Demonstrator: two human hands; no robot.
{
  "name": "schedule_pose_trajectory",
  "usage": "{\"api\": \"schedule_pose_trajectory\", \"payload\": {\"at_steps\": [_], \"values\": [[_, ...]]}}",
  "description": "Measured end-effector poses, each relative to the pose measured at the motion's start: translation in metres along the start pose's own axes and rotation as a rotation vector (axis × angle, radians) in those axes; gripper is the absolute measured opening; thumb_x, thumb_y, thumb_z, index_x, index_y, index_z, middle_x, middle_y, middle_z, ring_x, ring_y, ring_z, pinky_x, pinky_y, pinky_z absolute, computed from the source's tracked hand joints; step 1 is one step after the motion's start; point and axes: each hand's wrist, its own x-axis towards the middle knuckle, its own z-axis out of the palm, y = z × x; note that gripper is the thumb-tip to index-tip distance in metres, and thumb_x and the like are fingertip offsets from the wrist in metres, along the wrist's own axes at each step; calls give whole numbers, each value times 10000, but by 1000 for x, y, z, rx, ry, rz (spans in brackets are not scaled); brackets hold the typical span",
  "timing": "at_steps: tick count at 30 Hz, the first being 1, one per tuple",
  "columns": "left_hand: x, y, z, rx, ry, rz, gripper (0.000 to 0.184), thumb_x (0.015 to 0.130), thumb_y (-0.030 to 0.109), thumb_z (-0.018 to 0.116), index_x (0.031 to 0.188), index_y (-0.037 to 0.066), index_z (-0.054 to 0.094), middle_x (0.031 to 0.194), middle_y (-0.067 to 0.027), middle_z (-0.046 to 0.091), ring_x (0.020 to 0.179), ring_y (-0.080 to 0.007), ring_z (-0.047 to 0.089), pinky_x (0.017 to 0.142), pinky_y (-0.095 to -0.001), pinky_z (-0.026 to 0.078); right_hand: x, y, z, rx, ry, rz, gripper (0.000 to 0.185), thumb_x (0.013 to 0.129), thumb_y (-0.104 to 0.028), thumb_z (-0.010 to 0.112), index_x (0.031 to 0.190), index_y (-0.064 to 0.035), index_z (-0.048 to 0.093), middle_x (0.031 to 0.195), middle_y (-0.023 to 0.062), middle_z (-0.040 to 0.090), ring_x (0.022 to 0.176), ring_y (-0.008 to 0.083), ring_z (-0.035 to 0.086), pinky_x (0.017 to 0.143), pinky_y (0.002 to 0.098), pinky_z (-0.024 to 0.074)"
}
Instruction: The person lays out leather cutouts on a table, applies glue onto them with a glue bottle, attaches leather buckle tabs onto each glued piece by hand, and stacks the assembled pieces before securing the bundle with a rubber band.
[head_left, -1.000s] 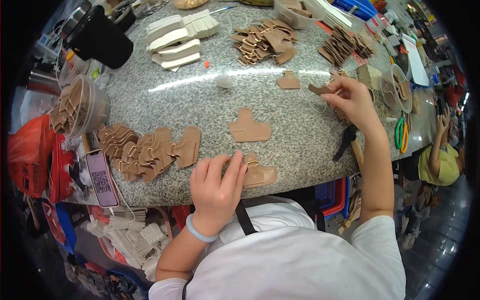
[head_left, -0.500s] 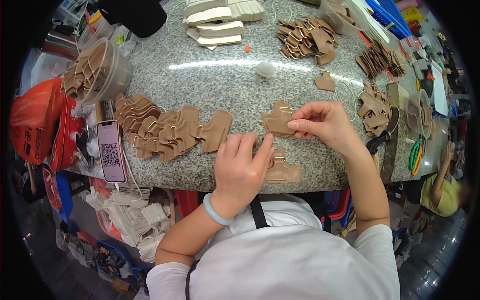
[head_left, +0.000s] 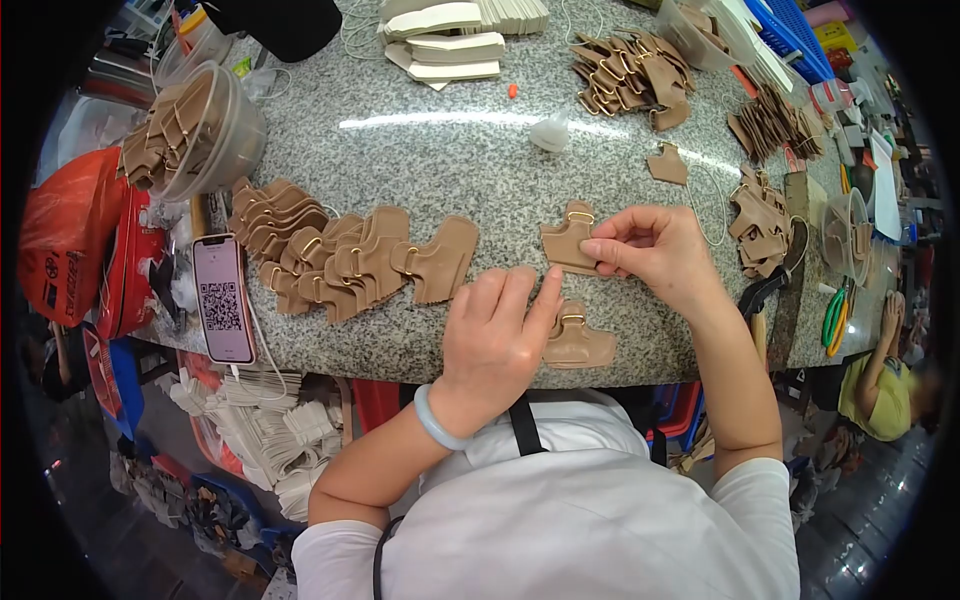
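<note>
Tan piece (head_left: 562, 246) sits pinched in the right hand (head_left: 662, 258) mid-frame, left hand (head_left: 497, 342) outstretched; seemingly finished pieces (head_left: 374, 255) overlap left, unfinished ones (head_left: 664, 80) upper right.

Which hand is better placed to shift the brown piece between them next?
Probably the right hand: its thumb and fingers grip the brown piece. The left hand only has a fingertip by the near edge.
</note>
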Motion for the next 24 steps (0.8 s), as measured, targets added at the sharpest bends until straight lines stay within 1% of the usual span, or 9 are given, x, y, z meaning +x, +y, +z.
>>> {"api": "schedule_pose_trajectory", "payload": {"at_steps": [1, 3, 4, 6, 11, 18, 21, 23, 24], "values": [[0, 0, 1, -1, -1, 1, 360, 834, 128, 831, 1187, 65, 799, 1054, -63, 650, 955, -259, 601, 775, -392, 500, 0, 0, 0, -11, 3, -7, 182, 894, -93, 873, 976, 48, 792, 840, 76, 778, 730, 108, 739, 669, 245, 605], [0, 0, 5, 26, 51, 48, 366, 836, 127, 827, 1189, 40, 789, 1200, -71, 698, 988, -258, 610, 797, -386, 504, 0, 0, 1, -21, 8, -13, 178, 894, -92, 872, 972, 47, 792, 840, 76, 778, 733, 109, 741, 666, 246, 605], [0, -1, 5, 25, 50, 49, 366, 836, 127, 827, 1189, 40, 789, 1200, -71, 698, 988, -258, 610, 797, -386, 504, 0, 1, 1, -21, 9, -22, 175, 895, -93, 870, 969, 46, 793, 839, 76, 779, 732, 109, 742, 664, 246, 604], [2, -2, 3, 46, 27, 80, 353, 846, 122, 817, 1180, 16, 784, 1330, -73, 712, 1003, -251, 621, 824, -381, 506, 0, 1, 1, -21, 11, -30, 172, 896, -94, 869, 965, 44, 793, 837, 75, 780, 731, 109, 743, 662, 245, 604], [6, -5, -2, 37, -43, 93, 323, 858, 116, 806, 1162, 10, 788, 1325, -73, 737, 994, -242, 635, 846, -381, 505, -2, -5, 4, -70, 25, -14, 149, 898, -54, 864, 961, 47, 775, 846, 58, 765, 729, 98, 731, 668, 227, 605], [12, -7, -7, 22, -79, 102, 295, 856, 116, 808, 1133, 14, 795, 1282, -65, 756, 975, -238, 639, 832, -378, 499, -4, -7, 7, -121, 57, -10, 158, 896, -69, 867, 947, 45, 770, 847, 57, 766, 737, 98, 738, 665, 224, 601], [13, -7, -8, 16, -74, 99, 287, 855, 115, 807, 1125, 16, 796, 1273, -60, 759, 962, -233, 638, 815, -369, 493, -5, -9, 13, -230, 95, -45, 152, 898, -67, 860, 961, 31, 763, 812, 54, 756, 717, 74, 717, 639, 221, 585], [14, -7, -7, 16, -74, 101, 285, 854, 115, 807, 1121, 16, 797, 1267, -60, 760, 959, -229, 638, 809, -365, 491, -10, -11, 18, -422, 146, -215, 130, 893, -41, 840, 983, 5, 759, 808, 48, 716, 686, 103, 698, 602, 266, 563], [14, -7, -7, 17, -74, 102, 283, 852, 115, 807, 1117, 16, 797, 1262, -59, 760, 956, -226, 638, 803, -362, 489, -13, -8, 20, -424, 146, -214, 130, 893, -41, 840, 983, 5, 759, 808, 48, 716, 686, 103, 698, 602, 266, 563]]}}
